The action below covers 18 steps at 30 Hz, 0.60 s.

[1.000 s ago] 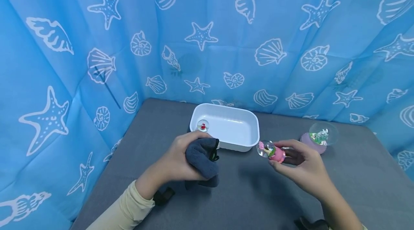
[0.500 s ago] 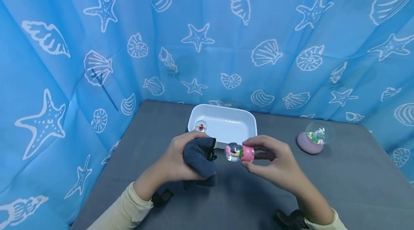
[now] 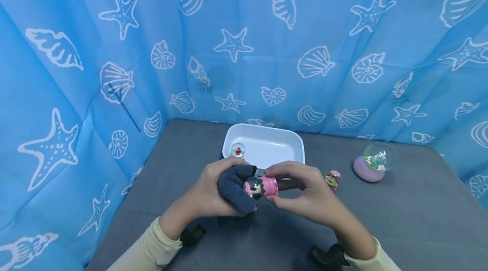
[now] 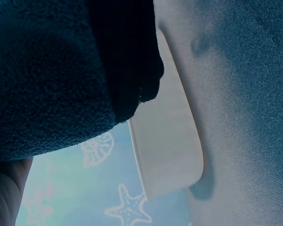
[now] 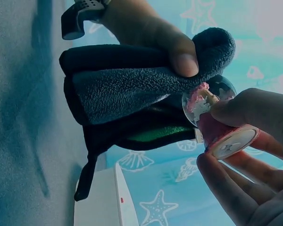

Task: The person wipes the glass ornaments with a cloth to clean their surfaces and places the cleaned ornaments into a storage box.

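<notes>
My left hand (image 3: 203, 190) grips a folded dark blue-grey cloth (image 3: 232, 188). Between my right thumb and fingers a small snow globe (image 3: 269, 186) is pinched by its pink base, lying on its side with the dome toward the left. In the right wrist view, the cloth's fold (image 5: 214, 52) meets the clear dome (image 5: 193, 109), and the globe's pale underside (image 5: 233, 143) faces out. My right hand (image 3: 310, 188) is just right of the cloth. Cloth (image 4: 47, 84) fills much of the left wrist view, where the snow globe is hidden.
Behind the hands stands a white tray (image 3: 301, 152) with a small globe holding a red figure (image 3: 238, 151) at its left end. Right of my right hand is another small snow globe (image 3: 332, 180); farther right, a larger one with a lilac base (image 3: 367, 170). A blue curtain (image 3: 244, 72) hangs behind.
My right hand has carried the pink-based snow globe leftward until its dome meets the cloth. The cloth now opens around the dome. A small globe on the table has come into view at right.
</notes>
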Each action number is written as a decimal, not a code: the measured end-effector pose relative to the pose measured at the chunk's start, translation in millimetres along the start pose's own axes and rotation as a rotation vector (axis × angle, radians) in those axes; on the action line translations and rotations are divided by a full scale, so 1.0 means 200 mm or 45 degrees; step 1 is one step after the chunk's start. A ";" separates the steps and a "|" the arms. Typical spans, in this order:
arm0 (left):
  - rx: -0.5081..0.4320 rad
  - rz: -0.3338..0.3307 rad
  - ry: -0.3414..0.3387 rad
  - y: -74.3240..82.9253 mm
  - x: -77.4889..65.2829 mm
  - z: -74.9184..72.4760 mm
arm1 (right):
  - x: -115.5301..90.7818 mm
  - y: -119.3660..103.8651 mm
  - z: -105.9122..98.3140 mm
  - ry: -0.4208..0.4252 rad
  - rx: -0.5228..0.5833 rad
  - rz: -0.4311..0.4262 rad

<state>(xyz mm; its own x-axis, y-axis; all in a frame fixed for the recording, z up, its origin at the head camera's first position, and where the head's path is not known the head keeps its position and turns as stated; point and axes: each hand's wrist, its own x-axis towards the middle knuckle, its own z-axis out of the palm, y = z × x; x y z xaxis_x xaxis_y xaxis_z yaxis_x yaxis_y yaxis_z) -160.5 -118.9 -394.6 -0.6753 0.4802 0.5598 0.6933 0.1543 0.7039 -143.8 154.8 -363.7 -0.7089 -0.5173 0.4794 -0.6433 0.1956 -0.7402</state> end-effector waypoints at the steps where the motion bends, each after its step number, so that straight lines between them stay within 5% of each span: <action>1: -0.003 0.003 -0.001 0.00 0.00 0.00 | 0.00 0.00 0.00 0.000 -0.001 -0.001; 18: 0.046 0.056 0.032 0.00 -0.01 0.03 | 0.01 0.01 0.05 -0.013 -0.009 0.130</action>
<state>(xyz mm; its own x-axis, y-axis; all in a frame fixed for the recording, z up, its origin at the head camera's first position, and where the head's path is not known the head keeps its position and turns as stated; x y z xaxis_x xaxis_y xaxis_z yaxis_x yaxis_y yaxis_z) -158.6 -114.9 -398.1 -0.6499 0.4652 0.6010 0.7307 0.1647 0.6626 -144.0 145.4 -369.1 -0.7677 -0.5031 0.3968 -0.5700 0.2533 -0.7816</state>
